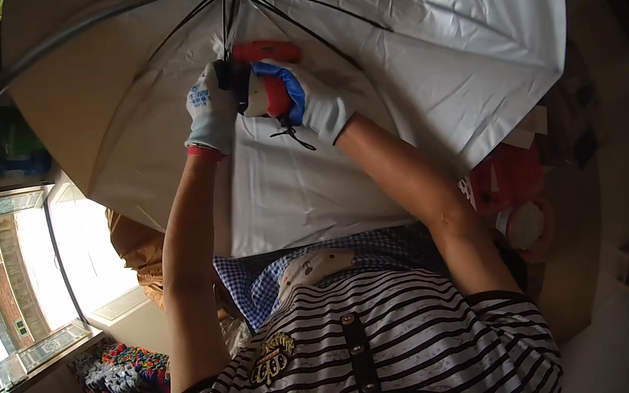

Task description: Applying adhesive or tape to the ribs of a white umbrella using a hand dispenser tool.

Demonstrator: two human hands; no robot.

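Note:
An open umbrella (461, 33) with a pale silvery underside and thin dark ribs spreads out in front of me. My left hand (209, 113), in a white work glove, is closed around the dark shaft below where the ribs meet; its fingers are partly hidden. Close beside it, my right hand (313, 102), in a white glove with a blue coated palm, is wrapped round a red and white object (276, 95) with a black cord loop (295, 135) hanging from it. Just above lies a red rounded piece (267, 52); I cannot tell whether it belongs to that object.
A blue checked cloth (250, 285) covers my lap. At the left are a bright window (23, 275), brown fabric (138, 253) and a multicoloured shaggy textile (126, 383). To the right stand a red container (504, 174) and a round pale item (523, 227).

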